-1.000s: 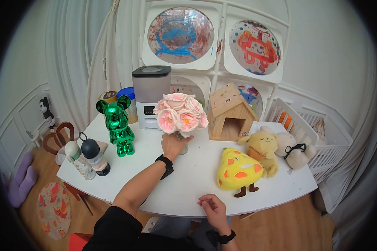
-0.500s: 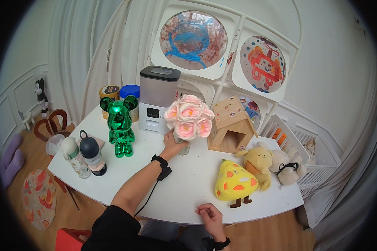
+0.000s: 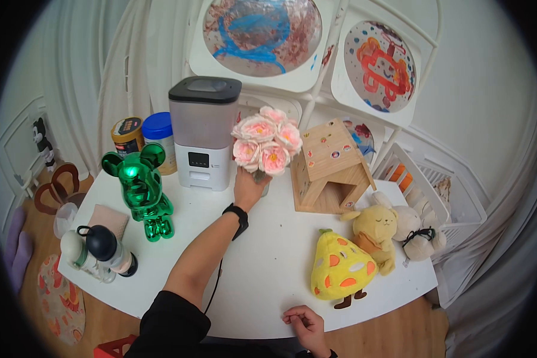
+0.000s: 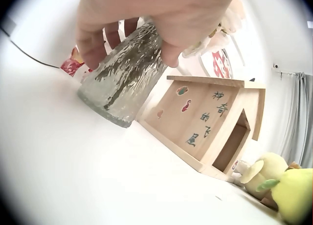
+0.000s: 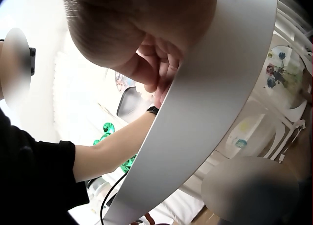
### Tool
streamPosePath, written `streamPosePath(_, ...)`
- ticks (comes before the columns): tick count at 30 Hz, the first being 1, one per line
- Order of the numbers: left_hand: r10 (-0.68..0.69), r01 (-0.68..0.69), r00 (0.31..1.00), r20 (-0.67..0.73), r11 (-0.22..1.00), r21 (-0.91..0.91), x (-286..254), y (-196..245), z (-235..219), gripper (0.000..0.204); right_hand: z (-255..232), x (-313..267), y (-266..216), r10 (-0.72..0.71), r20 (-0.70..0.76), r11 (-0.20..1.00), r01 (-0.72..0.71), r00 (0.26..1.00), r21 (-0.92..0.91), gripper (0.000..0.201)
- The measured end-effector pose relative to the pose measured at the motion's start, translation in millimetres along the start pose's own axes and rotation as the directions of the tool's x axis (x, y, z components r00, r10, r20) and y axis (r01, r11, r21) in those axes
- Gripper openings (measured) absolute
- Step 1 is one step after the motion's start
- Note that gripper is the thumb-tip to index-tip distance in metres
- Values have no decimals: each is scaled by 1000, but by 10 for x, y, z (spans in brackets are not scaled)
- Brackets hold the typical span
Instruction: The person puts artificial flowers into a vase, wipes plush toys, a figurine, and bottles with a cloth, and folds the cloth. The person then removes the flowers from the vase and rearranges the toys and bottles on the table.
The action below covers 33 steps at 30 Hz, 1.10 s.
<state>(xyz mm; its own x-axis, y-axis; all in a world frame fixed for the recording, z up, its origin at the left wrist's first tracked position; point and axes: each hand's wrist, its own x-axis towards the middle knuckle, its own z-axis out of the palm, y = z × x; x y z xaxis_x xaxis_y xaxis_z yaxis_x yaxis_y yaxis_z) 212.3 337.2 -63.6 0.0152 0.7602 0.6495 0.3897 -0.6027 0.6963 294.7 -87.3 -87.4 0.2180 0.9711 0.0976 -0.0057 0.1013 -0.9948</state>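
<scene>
My left hand [image 3: 250, 190] grips a textured clear glass vase [image 4: 124, 80] near its top, fingers on one side and thumb on the other. Pink and white flowers [image 3: 267, 143] fill the vase and hide most of it in the head view. In the left wrist view the base of the glass shows right at the white tabletop. My right hand [image 3: 307, 327] rests at the front edge of the table with loosely curled fingers and nothing in them.
On the white table [image 3: 250, 262] stand a wooden house [image 3: 331, 161], a pet feeder [image 3: 204, 131], a green bear figure [image 3: 142, 191], two bottles [image 3: 104, 247] and two tubs [image 3: 159, 140]. Plush toys [image 3: 342, 265] lie at the right. A cable [image 3: 216, 286] hangs from my left wrist.
The head view has shifted and come closer to the table. My left hand keeps its grip on the vase, which stays between feeder and house. My right hand stays at the front edge.
</scene>
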Motion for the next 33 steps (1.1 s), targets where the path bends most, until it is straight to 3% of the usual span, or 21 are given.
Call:
streamPosePath(3, -141, 127, 985, 98, 982, 140, 129, -113, 129, 66, 10, 13, -17, 40, -23, 999, -40, 999, 2, 18)
streamPosePath(8, -185, 160, 981, 56, 939, 306, 187, 24, 191, 78, 41, 32, -21, 31, -56, 999, -32, 998, -11, 19)
streamPosePath(11, -150, 141, 988, 30, 968, 210, 187, 11, 192, 80, 41, 28, -26, 23, -49, 999, -24, 999, -21, 19)
streamPosePath(15, -200, 180, 977, 72, 959, 221, 191, 28, 148, 86, 16, 26, 2, 23, -25, 1000, -23, 999, 15, 19)
streamPosePath(17, -428, 314, 869, 248, 865, 392, 156, 57, 102, 92, -5, 27, 9, 10, -9, 1000, -10, 1000, 29, 19)
streamPosePath(21, -453, 280, 838, 304, 835, 473, -86, -68, -104, 95, -32, 21, -13, 3, 6, 999, -3, 1000, 37, 15)
streamPosePath(23, -360, 144, 707, 609, 916, 375, -177, -171, -317, 91, -39, 4, 10, 1, 18, 999, -2, 1000, 50, 15)
streamPosePath(25, -254, 73, 610, 750, 961, 266, -373, -39, -699, 88, -50, -6, 54, -24, 19, 1000, 24, 1000, 15, 14)
streamPosePath(29, -118, 0, 427, 897, 991, 131, -963, 549, -1730, 76, -43, -27, 66, -80, 25, 997, 80, 997, -6, 12)
streamPosePath(31, -135, -10, 349, 927, 989, 148, -1297, 946, -2280, 77, -36, -38, 67, -104, 16, 993, 104, 994, -51, 11)
streamPosePath(33, -37, -91, 435, 900, 992, 84, -1742, 951, -2701, 76, -25, -61, 37, -137, 8, 989, 137, 991, -62, 10)
